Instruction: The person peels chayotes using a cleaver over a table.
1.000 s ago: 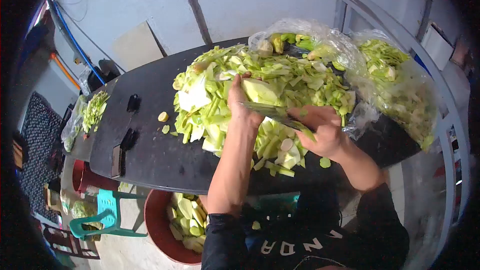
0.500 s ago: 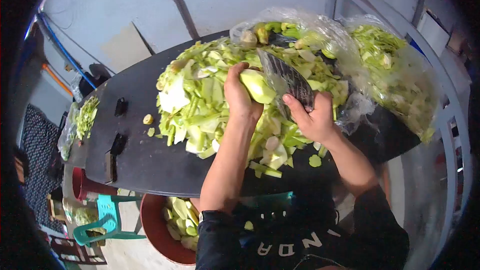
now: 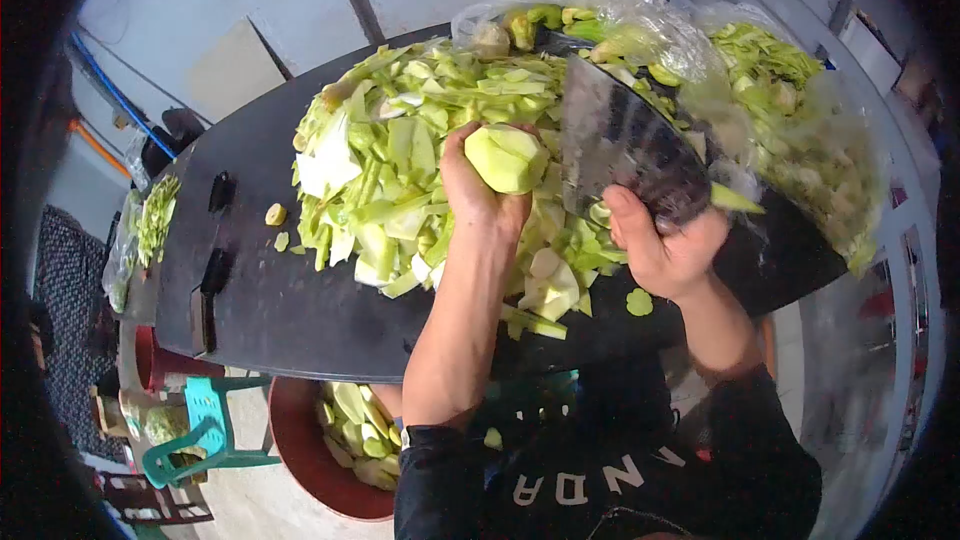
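Note:
My left hand (image 3: 478, 195) is wrapped round a peeled pale green vegetable (image 3: 508, 160) with flat cut facets, its exact kind unclear. In my right hand (image 3: 668, 248) is a broad dark-bladed cleaver (image 3: 620, 135), its blade standing to the right of the vegetable and apart from it. The cleaver's handle is mostly hidden by my fingers. A pale green sliver (image 3: 736, 199) shows at the right end of the blade, by my knuckles. Behind and beneath both hands lies a large heap of green peelings (image 3: 400, 160).
The heap rests on a dark oval table (image 3: 270, 310). Clear plastic bags (image 3: 700, 60) with green pieces stand at the back right. A red-brown tub (image 3: 300, 460) holding peeled pieces is on the floor below, beside a teal stool (image 3: 207, 430). A metal rail (image 3: 895, 270) runs along the right.
The cleaver has moved right, away from the vegetable, with a sliver beside its blade. The vegetable has turned so its faceted end faces me. The view has shifted slightly.

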Tool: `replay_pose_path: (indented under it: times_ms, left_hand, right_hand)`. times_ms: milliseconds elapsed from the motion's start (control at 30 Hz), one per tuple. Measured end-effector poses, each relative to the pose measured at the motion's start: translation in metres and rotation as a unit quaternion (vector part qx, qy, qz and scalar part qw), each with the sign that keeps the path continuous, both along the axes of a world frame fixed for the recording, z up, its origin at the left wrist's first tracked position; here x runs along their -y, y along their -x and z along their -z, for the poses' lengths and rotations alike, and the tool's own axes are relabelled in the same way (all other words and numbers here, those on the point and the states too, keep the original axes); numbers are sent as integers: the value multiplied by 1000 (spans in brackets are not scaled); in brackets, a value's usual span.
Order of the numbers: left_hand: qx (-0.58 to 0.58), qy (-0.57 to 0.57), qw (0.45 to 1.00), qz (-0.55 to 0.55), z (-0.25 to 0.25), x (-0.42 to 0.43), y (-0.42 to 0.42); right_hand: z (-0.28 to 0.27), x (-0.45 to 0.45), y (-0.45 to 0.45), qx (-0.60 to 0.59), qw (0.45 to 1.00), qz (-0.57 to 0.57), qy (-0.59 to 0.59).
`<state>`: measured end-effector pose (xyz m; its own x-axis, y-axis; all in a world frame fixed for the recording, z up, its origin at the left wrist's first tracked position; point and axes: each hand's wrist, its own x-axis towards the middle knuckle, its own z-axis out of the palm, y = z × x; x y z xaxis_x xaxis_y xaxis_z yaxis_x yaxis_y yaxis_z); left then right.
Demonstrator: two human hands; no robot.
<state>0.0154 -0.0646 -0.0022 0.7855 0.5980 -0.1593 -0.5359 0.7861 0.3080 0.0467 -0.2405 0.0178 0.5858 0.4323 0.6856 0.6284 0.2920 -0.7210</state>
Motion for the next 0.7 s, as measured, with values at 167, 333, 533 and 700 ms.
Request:
replay_pose_path:
  times_ms: [167, 333, 533, 700]
  left_hand:
    - [38, -60, 997, 13, 3, 2, 11]
    - [-8, -82, 997, -15, -9, 12, 15]
    - [4, -89, 996, -8, -14, 18, 20]
    - [34, -66, 997, 18, -8, 6, 18]
  right_hand:
    - [5, -5, 5, 88, 995, 25, 37]
    - [4, -10, 5, 131, 989, 45, 48]
    - [-5, -3, 11, 135, 988, 55, 59]
    - [-4, 6, 13, 205, 973, 95, 53]
